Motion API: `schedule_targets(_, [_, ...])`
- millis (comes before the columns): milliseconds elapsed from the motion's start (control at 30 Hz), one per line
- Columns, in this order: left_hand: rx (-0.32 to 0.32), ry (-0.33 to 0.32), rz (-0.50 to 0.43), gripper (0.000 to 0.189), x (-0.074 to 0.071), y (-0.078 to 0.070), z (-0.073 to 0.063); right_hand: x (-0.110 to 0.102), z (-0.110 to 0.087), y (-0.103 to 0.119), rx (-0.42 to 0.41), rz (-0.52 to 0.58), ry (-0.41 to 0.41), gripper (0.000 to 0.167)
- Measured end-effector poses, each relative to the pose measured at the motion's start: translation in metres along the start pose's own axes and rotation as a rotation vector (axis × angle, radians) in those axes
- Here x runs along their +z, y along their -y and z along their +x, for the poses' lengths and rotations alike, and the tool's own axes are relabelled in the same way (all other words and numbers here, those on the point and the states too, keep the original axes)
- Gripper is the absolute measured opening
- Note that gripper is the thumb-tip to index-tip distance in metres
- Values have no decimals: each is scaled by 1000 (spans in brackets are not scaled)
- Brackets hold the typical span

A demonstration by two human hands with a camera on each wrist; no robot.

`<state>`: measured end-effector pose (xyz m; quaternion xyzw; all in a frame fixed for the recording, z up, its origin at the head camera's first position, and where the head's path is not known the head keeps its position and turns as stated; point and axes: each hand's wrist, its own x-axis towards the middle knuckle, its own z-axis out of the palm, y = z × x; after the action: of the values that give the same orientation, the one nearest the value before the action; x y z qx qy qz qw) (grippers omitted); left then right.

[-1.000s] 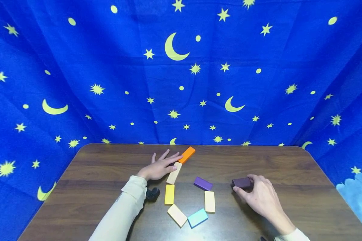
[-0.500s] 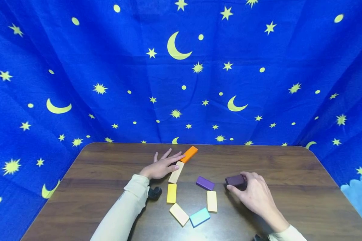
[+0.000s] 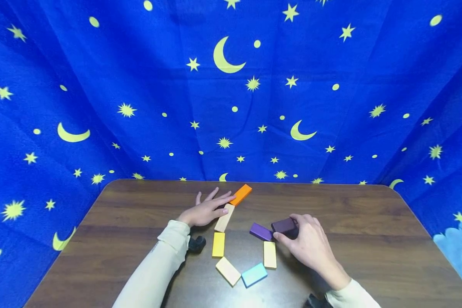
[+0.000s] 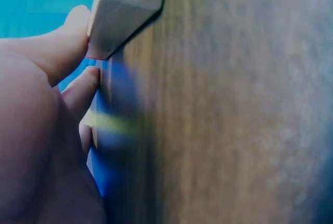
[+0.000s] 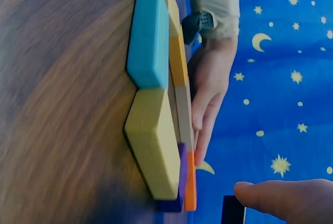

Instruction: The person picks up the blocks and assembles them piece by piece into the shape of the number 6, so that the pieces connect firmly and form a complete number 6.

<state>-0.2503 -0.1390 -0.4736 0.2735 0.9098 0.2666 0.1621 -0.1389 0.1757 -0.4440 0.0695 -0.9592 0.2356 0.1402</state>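
My left hand (image 3: 204,212) lies spread at the back of the table, its fingertips at the orange block (image 3: 241,194) and its thumb over the pale wooden block (image 3: 224,219). In the left wrist view the thumb meets the edge of that wooden block (image 4: 127,13). Thumb and fingers of my right hand (image 3: 309,241) pinch a dark brown block (image 3: 282,225) just right of the purple block (image 3: 260,232). Only a dark end of the brown block (image 5: 232,211) shows in the right wrist view, beside the thumb.
A curved row continues through the yellow block (image 3: 218,244), a cream block (image 3: 228,271), the light blue block (image 3: 254,275) and a second cream block (image 3: 270,255). Behind the wooden table (image 3: 131,239) hangs a blue curtain (image 3: 158,85) with stars and moons.
My right hand has carried the dark brown block leftward, up close to the purple block. The left hand stays at the orange and wooden blocks; the other blocks keep their places.
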Motion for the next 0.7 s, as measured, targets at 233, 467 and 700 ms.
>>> schedule_targets(233, [0,-3,-10,52,-1,0,-1,11,2,14,-34,6,-8,65])
schedule_targets(467, [4,-6,1,52,-1,-2,0,19,4,24,-34,10,18,64])
schedule_targets(700, [-2,-7,11,52,-1,-2,0,23,6,31,-56,21,8,64])
